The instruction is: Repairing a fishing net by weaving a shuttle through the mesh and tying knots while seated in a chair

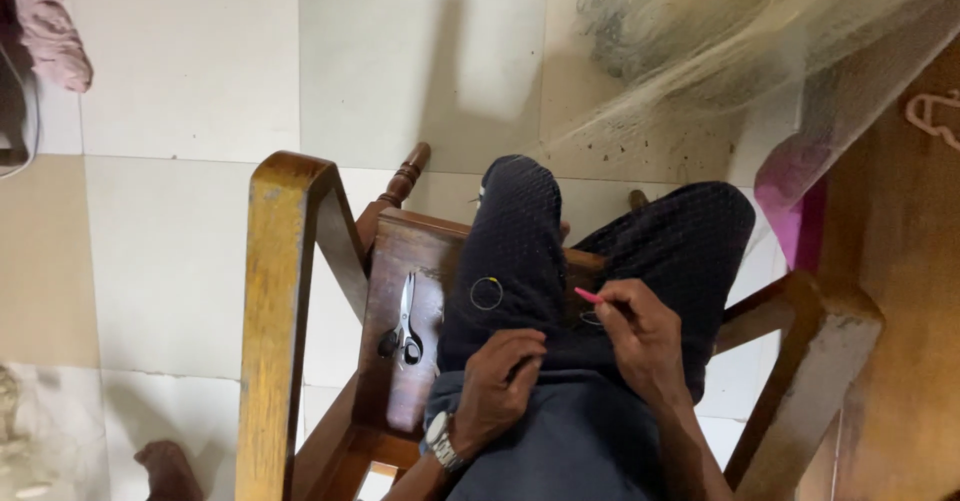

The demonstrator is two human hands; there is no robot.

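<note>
I sit on a wooden chair [280,291] with dark dotted cloth [520,231] over my knees. My right hand [640,336] pinches a thin pink stick [588,296], its tip on the cloth beside a faint drawn mark. My left hand [500,386], with a wristwatch [440,441] on the wrist, presses down on the cloth near my lap with its fingers curled. A small yellowish ring outline [487,293] shows on the cloth over my left knee. Scissors [405,321] with black handles lie on the chair seat, left of my leg.
Pale floor tiles [190,71] surround the chair. Fine cream netting [720,31] hangs at the upper right, above a pink object [795,201]. A wooden surface [900,291] runs down the right edge. Pink fabric [45,26] sits at the top left.
</note>
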